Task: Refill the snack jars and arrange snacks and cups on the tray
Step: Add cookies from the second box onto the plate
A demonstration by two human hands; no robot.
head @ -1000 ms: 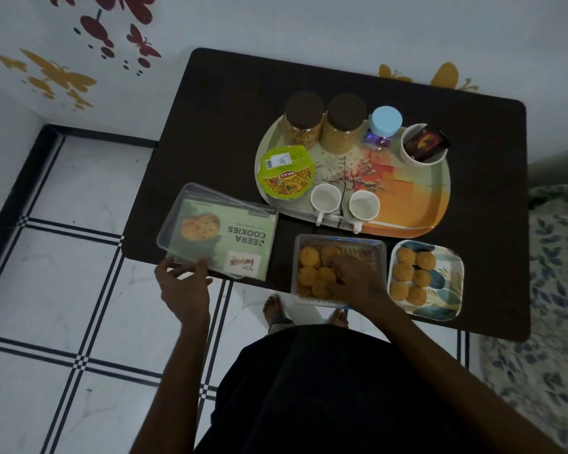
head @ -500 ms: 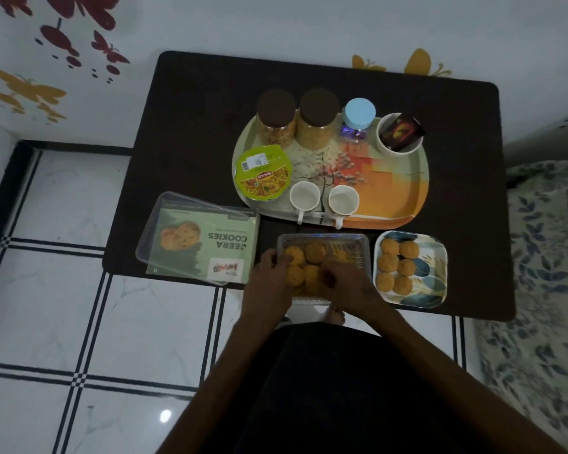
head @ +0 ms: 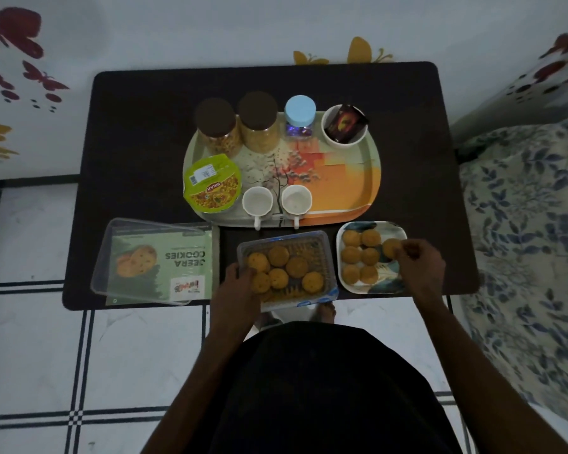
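Observation:
A clear cookie box (head: 322, 244) with several round cookies sits at the table's front edge. My left hand (head: 238, 286) grips its left side, fingers over the rim. My right hand (head: 418, 262) pinches a cookie (head: 391, 248) over the right side of the square plate (head: 397, 283), which holds several cookies. Behind them the orange tray (head: 351, 178) carries two brown-lidded jars (head: 215, 126), a blue-lidded jar (head: 299, 114), a white bowl (head: 343, 139), a green snack cup (head: 212, 183) and two white cups (head: 257, 199).
The box's clear lid and a green "Jeera Cookies" label (head: 158, 262) lie at the front left of the dark table (head: 138, 132). A wall stands behind; a patterned cloth (head: 522, 224) lies to the right. Tiled floor is on the left.
My right hand has carried a cookie from the box over to the plate. My left hand came from the lid to the box's left side. The view shifted.

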